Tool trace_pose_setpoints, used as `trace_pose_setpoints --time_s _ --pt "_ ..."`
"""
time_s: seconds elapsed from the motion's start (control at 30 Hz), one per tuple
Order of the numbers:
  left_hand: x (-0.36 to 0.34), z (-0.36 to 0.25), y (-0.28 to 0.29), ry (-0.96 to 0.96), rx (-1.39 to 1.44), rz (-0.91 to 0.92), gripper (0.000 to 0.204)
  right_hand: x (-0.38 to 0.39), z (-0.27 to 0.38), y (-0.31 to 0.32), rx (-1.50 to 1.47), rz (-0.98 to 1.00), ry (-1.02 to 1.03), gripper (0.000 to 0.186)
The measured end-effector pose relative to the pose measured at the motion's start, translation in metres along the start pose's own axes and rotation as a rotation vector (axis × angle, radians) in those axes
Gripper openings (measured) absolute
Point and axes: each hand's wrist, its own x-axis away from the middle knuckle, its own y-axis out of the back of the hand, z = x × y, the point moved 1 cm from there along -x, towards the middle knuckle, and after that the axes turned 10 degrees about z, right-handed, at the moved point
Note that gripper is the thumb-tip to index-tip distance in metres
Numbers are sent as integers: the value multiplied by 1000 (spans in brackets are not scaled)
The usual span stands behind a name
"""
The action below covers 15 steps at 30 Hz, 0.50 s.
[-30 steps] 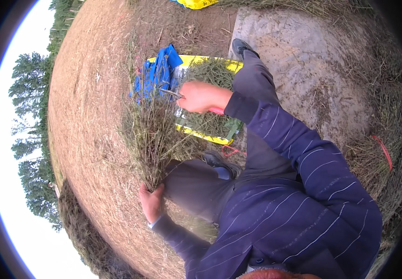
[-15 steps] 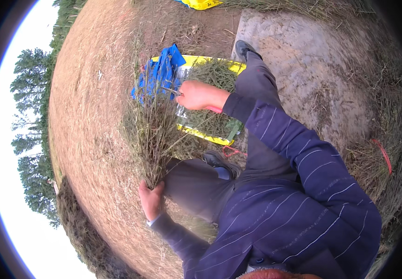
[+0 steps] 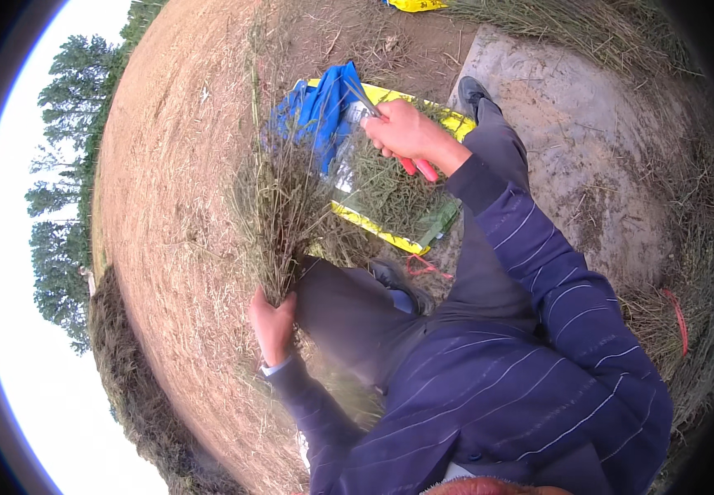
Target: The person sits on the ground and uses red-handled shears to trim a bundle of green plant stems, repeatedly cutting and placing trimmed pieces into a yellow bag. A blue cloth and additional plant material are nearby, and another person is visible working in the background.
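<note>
My left hand point(image 3: 273, 324) is closed round the base of a bundle of dry, thin-stemmed plants point(image 3: 278, 210), whose bushy tops spread away from me beside my left knee. In my right hand point(image 3: 411, 136) are shears point(image 3: 363, 97) with red handles. Their metal blades point up and to the left, apart from the bundle, over a crumpled blue cloth or bag point(image 3: 324, 107). Under my right hand lies a yellow-and-white sheet or sack point(image 3: 382, 229), heaped with cut green sprigs point(image 3: 402, 186). Part of the sheet is hidden by the hand and the blue material.
A flat, pale slab point(image 3: 563, 132) lies to the right of my outstretched leg. More cut stalks are piled along the far edge and at the right, where a red strip point(image 3: 677, 322) lies. Red twine point(image 3: 423, 266) is near my foot. Dry straw ground point(image 3: 175, 165) stretches off left.
My right hand has drawn the shears away from the bundle, rightward, and the blades have turned upward. My left hand keeps its hold on the stalks. The whole view has shifted slightly.
</note>
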Motion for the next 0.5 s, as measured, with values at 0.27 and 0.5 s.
trace_pose_setpoints --time_s 0.27,0.5 --pt "-8 -4 7 58 181 27 33 23 12 4 -62 16 160 30" --pt "-9 17 -2 39 176 45 35 71 5 -60 -46 276 114 25"
